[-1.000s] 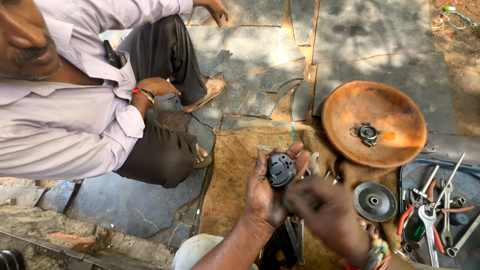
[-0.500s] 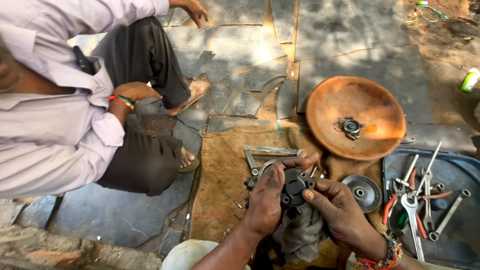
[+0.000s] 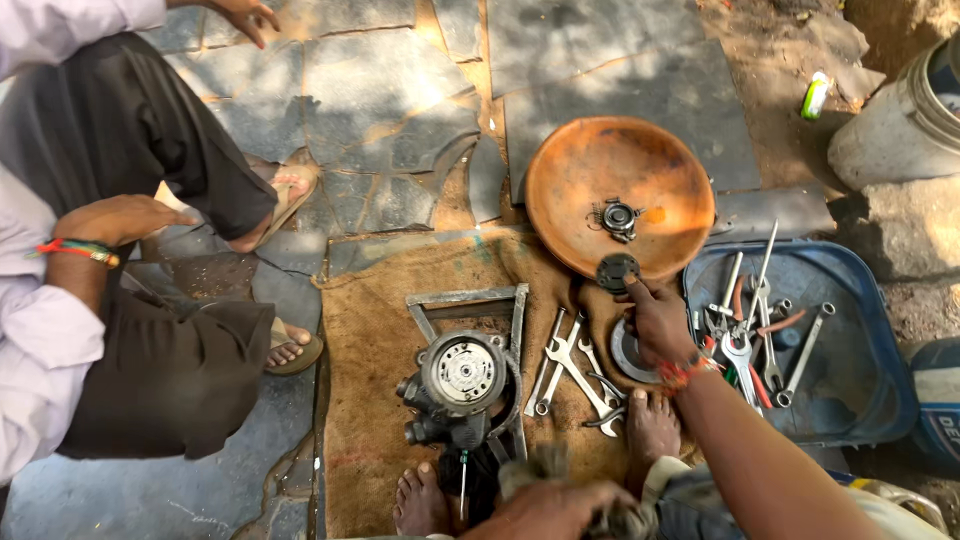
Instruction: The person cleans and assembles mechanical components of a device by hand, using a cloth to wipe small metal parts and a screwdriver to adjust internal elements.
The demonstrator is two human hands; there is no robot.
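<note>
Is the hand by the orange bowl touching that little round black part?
Touching. In the head view, the right hand reaches up to the rusty orange bowl and its fingertips sit right on the small dark disc at the rim, with no gap showing.

Bright dappled daylight, soft leaf shadows on paving; sharp centre, slight edge distortion

1. Ground: irregular grey stone slabs [image 3: 380, 90], cracked, with sandy soil in the joints.
2. Upper right: bare brown dirt [image 3: 770, 40].
3. Covering: brown burlap sack [image 3: 370, 340] spread flat over the paving.
4. Right edge: rough stone block [image 3: 910, 230] beside a pale bucket [image 3: 900, 120].
5. Light: daylight, dappled shade.
</note>
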